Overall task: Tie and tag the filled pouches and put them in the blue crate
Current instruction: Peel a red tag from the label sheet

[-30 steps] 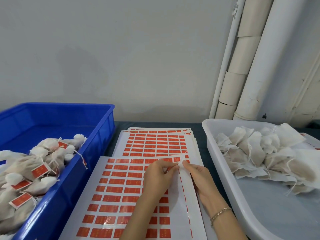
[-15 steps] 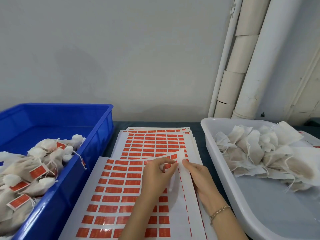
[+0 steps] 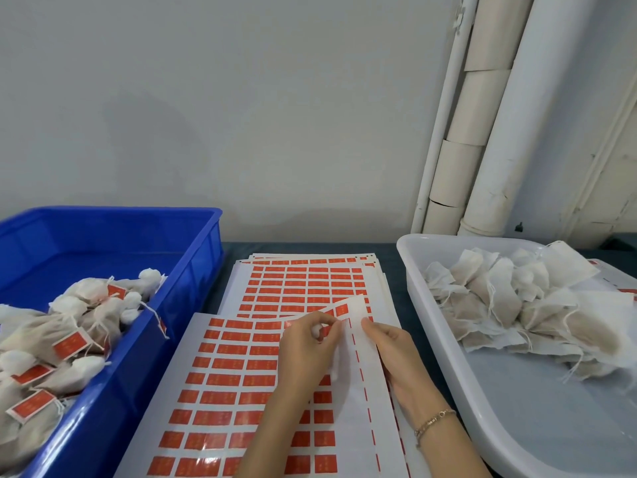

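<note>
Sheet corner raised higher, left hand pinching it, blue crate cropped

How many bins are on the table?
2: the blue crate at left, holding tagged pouches, and a white tub at right, holding untagged pouches. No other seems hidden.

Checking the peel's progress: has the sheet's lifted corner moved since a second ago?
Yes. The sticker sheet corner has curled farther up, overlapping more of the rear sticker stack.
</note>
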`<control>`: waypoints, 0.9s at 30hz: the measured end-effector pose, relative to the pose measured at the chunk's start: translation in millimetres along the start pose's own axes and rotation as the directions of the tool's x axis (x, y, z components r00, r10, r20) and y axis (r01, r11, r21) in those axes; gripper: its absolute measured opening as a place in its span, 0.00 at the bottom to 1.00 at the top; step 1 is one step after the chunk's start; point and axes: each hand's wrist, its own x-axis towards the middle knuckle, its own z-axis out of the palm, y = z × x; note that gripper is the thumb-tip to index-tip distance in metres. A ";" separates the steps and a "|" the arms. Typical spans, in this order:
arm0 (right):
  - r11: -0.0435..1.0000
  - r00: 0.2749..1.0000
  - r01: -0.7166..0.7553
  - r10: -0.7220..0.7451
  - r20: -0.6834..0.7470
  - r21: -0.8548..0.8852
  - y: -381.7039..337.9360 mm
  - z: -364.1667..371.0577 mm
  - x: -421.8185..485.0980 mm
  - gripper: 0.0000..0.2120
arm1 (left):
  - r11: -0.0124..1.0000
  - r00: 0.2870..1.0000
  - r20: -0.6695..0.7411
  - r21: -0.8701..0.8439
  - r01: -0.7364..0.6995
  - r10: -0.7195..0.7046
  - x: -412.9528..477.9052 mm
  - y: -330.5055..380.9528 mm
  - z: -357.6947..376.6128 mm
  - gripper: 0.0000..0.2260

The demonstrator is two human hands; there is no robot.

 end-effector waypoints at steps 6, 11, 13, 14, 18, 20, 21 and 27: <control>0.989 0.996 0.057 -0.066 -0.059 -0.140 3.8 1.2 4.6 0.08 | 0.991 0.982 -0.151 -0.081 0.103 -0.114 3.9 0.8 -6.7 0.02; 0.985 0.994 0.072 -0.083 -0.067 -0.157 7.9 -1.5 8.7 0.08 | 0.980 0.950 -0.273 -0.162 0.111 -0.153 4.1 1.9 -14.7 0.03; 0.983 0.993 0.080 -0.093 -0.071 -0.165 9.1 -2.1 9.7 0.07 | 0.973 0.934 -0.315 -0.204 0.108 -0.170 3.2 4.1 -18.5 0.04; 0.982 0.992 0.087 -0.100 -0.076 -0.166 9.8 -2.3 9.8 0.06 | 0.970 0.926 -0.333 -0.218 0.105 -0.175 2.9 5.2 -20.9 0.05; 0.943 0.971 0.178 -0.215 -0.108 -0.280 10.1 0.1 6.1 0.11 | 0.981 0.937 -0.325 -0.183 0.066 -0.123 2.7 7.5 -27.5 0.07; 0.874 0.932 0.267 -0.341 -0.122 -0.406 10.2 4.3 2.3 0.22 | 0.992 0.959 -0.278 -0.126 0.030 -0.065 1.9 8.5 -25.7 0.06; 0.822 0.903 0.330 -0.419 -0.100 -0.465 9.4 7.1 -0.3 0.24 | 0.995 0.968 -0.250 -0.095 0.012 -0.036 1.1 8.9 -23.7 0.06; 0.830 0.890 0.454 -0.441 0.119 -0.323 4.2 22.7 -9.9 0.14 | 0.994 0.992 -0.079 -0.031 -0.101 0.098 -2.8 7.8 -14.7 0.04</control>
